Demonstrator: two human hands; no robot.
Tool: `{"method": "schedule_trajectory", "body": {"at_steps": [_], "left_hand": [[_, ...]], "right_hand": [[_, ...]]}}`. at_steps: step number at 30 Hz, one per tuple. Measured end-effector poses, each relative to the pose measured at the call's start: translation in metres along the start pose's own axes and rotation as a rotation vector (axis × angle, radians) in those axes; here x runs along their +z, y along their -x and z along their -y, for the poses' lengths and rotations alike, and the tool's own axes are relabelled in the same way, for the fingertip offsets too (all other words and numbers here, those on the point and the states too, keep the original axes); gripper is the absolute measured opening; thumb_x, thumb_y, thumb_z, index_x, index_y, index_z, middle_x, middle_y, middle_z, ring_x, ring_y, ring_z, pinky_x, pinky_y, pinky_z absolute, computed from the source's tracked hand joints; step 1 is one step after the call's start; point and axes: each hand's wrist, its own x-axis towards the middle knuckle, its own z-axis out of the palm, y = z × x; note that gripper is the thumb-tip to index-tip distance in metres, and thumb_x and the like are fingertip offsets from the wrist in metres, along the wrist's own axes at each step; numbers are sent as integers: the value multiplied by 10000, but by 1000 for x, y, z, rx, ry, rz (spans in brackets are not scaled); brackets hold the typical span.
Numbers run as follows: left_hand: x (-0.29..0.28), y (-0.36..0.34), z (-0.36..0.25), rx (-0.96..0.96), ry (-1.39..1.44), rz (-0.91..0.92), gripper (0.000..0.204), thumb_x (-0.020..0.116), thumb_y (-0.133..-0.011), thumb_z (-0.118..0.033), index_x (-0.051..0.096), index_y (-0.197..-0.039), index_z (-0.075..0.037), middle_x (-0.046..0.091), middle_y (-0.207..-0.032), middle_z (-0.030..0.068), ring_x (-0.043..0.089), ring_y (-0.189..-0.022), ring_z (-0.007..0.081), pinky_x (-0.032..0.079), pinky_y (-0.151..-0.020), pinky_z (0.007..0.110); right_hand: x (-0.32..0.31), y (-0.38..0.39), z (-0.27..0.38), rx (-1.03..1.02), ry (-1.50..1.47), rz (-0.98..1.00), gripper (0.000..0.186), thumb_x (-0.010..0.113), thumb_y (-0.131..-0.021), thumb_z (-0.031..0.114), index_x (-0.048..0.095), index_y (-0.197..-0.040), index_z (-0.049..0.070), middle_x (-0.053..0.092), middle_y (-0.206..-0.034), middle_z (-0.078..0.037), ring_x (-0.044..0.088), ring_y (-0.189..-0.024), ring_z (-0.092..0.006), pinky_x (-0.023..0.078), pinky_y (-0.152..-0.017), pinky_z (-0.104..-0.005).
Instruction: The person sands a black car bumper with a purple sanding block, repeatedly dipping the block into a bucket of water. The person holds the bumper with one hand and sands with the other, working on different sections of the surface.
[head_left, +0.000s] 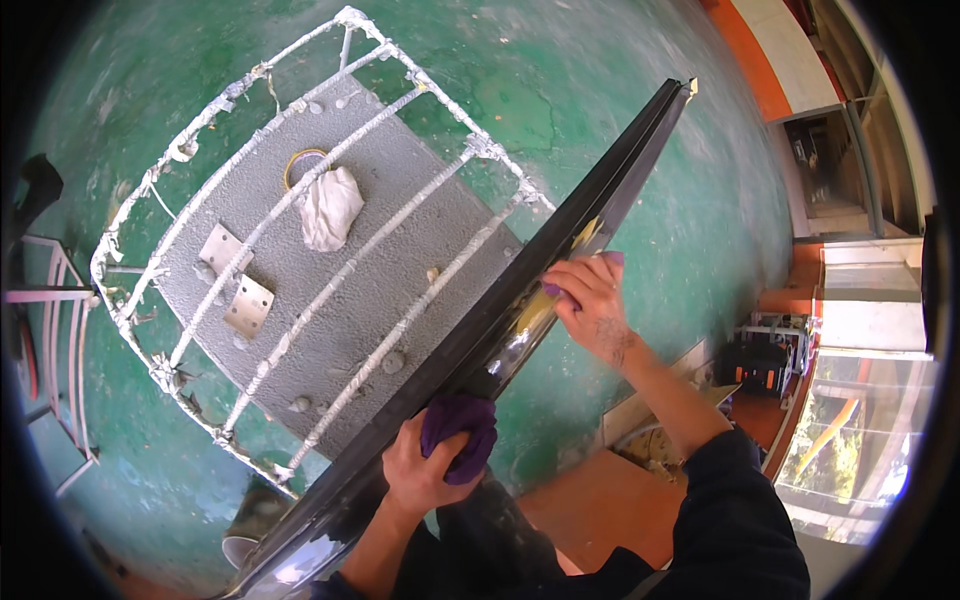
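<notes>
A long, glossy black panel (545, 262) runs diagonally from the lower left to the upper right in front of me. Dull yellowish patches (530, 318) show on its near face by my right hand. My left hand (412, 478) is closed around a bunched purple cloth (462, 428), held against the panel's lower part. Farther up the panel, my right hand (592, 305) presses with bent fingers on a small purple piece (616, 259). Only bits of that piece show at the fingers, so its material is unclear.
Beneath the panel stands a white, tape-wrapped tube frame (385, 232) with a speckled grey board (390, 150). On the board lie a white rag (330, 208), a tape roll (300, 163) and metal plates (249, 305). A metal rack (70, 330) is at left, shelving (825, 170) at right.
</notes>
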Motion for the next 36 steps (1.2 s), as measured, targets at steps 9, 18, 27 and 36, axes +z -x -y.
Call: {"method": "schedule_trajectory", "body": {"at_steps": [9,18,27,36], "left_hand": [[-1,-1,0,8,-2,4,478,937,-574,-270,784,-1025,-231,697,-1238,168,731,-1011,313,609,-738,364],[-1,4,0,1,8,15,482,902,-539,-237,768,-999,-182,699,-1214,211,719,-1053,370,618,-801,409],[2,5,6,38,3,12,487,929,-565,-251,761,-1020,-205,703,-1235,213,731,-1027,370,626,-796,408],[-7,5,8,101,-17,49,510,897,-558,-218,734,-1040,-187,702,-1223,211,702,-1080,414,621,-847,447]], "right_hand": [[15,12,-6,6,47,-156,392,748,-739,66,755,-1127,124,736,-1204,-26,656,-1115,-250,414,-1043,-475],[29,35,29,105,112,-119,583,814,-717,126,755,-1297,151,687,-1408,11,621,-1232,-243,391,-1083,-497],[50,60,36,182,87,-135,779,810,-802,104,574,-1544,60,533,-1616,-120,488,-1495,-333,340,-1245,-551],[47,64,97,301,-314,-46,740,709,-956,157,422,-1627,32,421,-1684,-199,365,-1572,-442,298,-1294,-541]]}}
